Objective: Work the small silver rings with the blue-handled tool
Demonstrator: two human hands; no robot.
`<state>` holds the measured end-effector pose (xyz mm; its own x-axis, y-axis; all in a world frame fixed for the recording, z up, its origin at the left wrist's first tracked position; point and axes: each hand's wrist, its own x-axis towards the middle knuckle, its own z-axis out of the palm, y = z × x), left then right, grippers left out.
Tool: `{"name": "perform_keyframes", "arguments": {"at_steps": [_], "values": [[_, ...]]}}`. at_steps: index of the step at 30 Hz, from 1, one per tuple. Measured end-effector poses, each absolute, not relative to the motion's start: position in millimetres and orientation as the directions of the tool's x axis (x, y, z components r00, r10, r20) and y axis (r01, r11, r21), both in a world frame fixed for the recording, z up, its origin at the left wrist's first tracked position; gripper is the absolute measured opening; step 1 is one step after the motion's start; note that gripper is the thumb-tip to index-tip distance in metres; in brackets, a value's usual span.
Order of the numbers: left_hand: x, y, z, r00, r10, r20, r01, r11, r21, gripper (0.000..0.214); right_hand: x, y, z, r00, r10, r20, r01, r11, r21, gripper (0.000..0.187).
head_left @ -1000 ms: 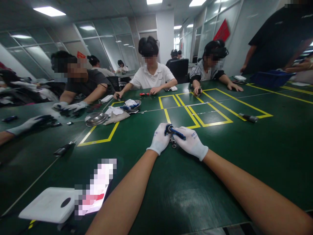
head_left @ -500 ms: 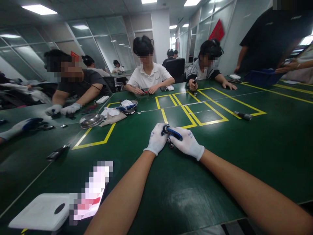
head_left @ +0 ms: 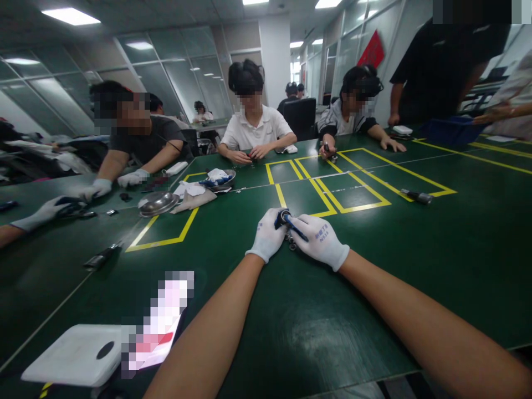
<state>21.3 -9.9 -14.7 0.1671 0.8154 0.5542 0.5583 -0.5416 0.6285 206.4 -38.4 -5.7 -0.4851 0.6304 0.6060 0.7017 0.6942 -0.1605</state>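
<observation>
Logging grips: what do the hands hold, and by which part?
The left hand seems to hold a round part by its side; the right hand's grip is unclear.

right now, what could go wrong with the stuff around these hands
The metal piece in the left hand could slip. The small metal parts just below might roll if the right hand knocks them. The phone looks close to the left forearm, so it could get nudged.

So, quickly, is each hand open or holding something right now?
Left white-gloved hand: closed on a small, round, silvery metallic part.
Right white-gloved hand: curled in beside that part; what its grip holds, if anything, cannot be told.
</observation>
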Motion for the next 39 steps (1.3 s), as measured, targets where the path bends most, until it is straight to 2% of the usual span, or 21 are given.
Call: {"name": "perform_keyframes", "arguments": {"at_steps": [4, 13, 20, 30, 39], "values": [[21.5, -10.5, -13.6, 0.162, 0.821, 0.548, 0.558, -0.534, 0.635, 0.035, 205.4, -40.0, -4.1, -0.477, 0.641, 0.601, 0.709, 0.685, -0.166, 0.036], [21.5, -9.9, -15.1, 0.183, 0.812, 0.554, 0.551, -0.551, 0.627, 0.036, 207.3, -39.6, -4.5, -0.447, 0.687, 0.573, 0.658, 0.686, -0.309, 0.038], [21.2, -9.3, -15.4, 0.174, 0.811, 0.559, 0.559, -0.548, 0.622, 0.035, 207.9, -40.2, -2.8, -0.438, 0.686, 0.581, 0.669, 0.681, -0.299, 0.031], [22.7, -9.7, -14.1, 0.257, 0.752, 0.607, 0.560, -0.628, 0.541, 0.032, 206.6, -40.8, -1.1, -0.427, 0.692, 0.583, 0.683, 0.669, -0.293, 0.032], [22.5, -9.4, -14.2, 0.240, 0.762, 0.601, 0.581, -0.609, 0.540, 0.031, 206.1, -41.7, -0.2, -0.475, 0.678, 0.561, 0.704, 0.675, -0.220, 0.032]]}}
